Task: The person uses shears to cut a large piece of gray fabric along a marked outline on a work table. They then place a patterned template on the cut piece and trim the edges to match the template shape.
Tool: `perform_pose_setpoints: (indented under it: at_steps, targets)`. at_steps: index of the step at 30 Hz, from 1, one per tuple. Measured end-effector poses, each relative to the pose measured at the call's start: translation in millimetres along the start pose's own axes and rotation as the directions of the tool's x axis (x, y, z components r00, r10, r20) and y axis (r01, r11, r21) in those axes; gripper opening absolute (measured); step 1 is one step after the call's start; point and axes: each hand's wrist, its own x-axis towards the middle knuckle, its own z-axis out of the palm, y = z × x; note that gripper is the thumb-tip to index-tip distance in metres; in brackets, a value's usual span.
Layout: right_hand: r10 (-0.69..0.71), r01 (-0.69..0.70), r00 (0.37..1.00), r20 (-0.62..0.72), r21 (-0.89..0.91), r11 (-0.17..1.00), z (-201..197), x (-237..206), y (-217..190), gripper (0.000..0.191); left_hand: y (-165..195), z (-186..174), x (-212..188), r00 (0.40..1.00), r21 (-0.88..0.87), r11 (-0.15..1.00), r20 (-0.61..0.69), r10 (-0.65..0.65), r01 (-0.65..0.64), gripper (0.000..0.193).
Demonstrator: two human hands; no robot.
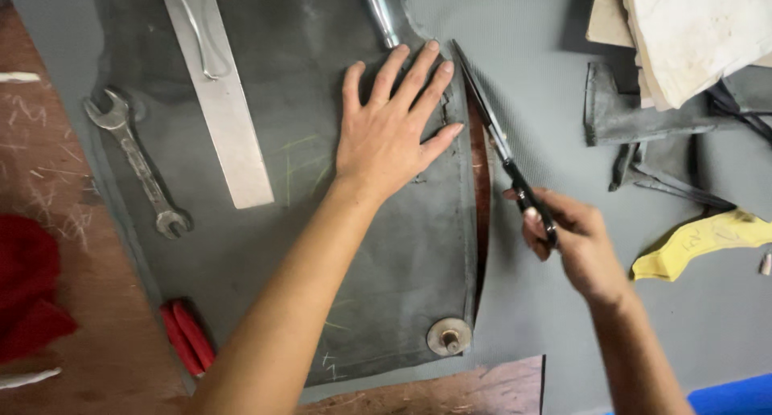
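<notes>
My left hand [390, 129] lies flat with spread fingers on a dark grey sheet of material [354, 246], pressing it onto the wooden table. My right hand [575, 238] grips the black handles of a pair of scissors [498, 145]. The blades point away from me along the sheet's right edge, close to my left fingertips. A narrow gap showing the wood [481, 190] runs between the dark sheet and the lighter grey material [547, 85] on the right. A round metal weight [449, 335] rests on the sheet's lower right corner.
A metal ruler [221, 101] and an open-ended spanner [141, 166] lie on the sheet's left part. Red-handled tool [186, 338] at the lower left, red cloth [28, 286] at the far left. Grey offcuts [635, 117], pale boards [691, 29] and a yellow piece [704, 240] lie right.
</notes>
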Motion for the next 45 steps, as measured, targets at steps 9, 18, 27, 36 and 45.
perform_pose_setpoints:
  at_steps: [9, 18, 27, 36, 45]
  targets:
    - [0.029, -0.013, 0.998, 0.060, -0.260, 0.966, -50, 28, -27, 0.039, 0, -1, 1, 1.000, 0.026, 1.000, 0.023, -0.009, 0.008, 0.069]
    - [0.073, -0.001, 0.992, 0.106, -0.561, 0.828, -83, 61, -74, 0.039, 1, -1, 3, 0.999, 0.039, 0.999, 0.035, -0.020, 0.019, 0.069]
    - [0.097, 0.011, 0.986, 0.139, -0.625, 0.780, -106, 87, -79, 0.039, 1, -4, 4, 0.999, 0.049, 0.999, 0.043, -0.021, 0.019, 0.070]
    - [0.107, 0.054, 0.971, 0.213, -0.634, 0.771, -132, 109, -76, 0.037, 3, -7, 3, 1.000, -0.032, 0.999, 0.015, -0.021, 0.021, 0.068]
    - [0.200, -0.083, 0.977, 0.080, -0.716, 0.693, -115, 109, -78, 0.033, -50, -22, 27, 0.987, -0.049, 0.994, -0.133, 0.092, -0.099, 0.056]
